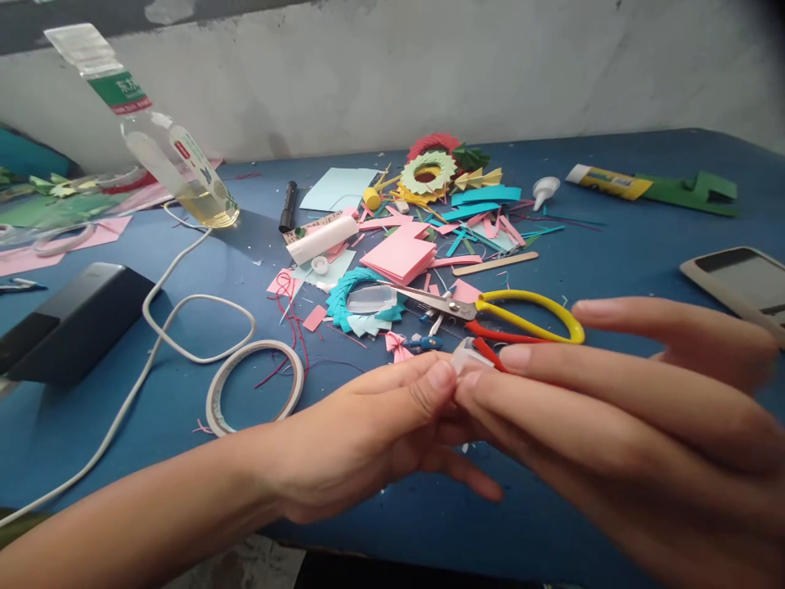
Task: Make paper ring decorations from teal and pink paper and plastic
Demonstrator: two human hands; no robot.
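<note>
My left hand (392, 417) reaches in from the lower left, its thumb and finger pinched on a small whitish translucent piece (471, 357). The lower fingers of that hand are loosely spread. From the right, my right hand (613, 409) meets it, with fingertips pressed at the same piece and other fingers stretched out; part of its grip is hidden. Just behind lie scissors (454, 307) with one yellow and one red handle, blades pointing left. A blue folded-paper ring (343, 298) with a clear plastic piece (371, 300) inside it is beyond my left hand.
A tape roll (214, 401), white cable (144, 319) and dark box (79, 327) are on the left. A tilted bottle (184, 164) stands behind. Pink folded paper (398, 254), paper rings (428, 173) and a wooden stick (495, 263) lie mid-table. A glue tube (607, 182) and grey device (736, 278) are right.
</note>
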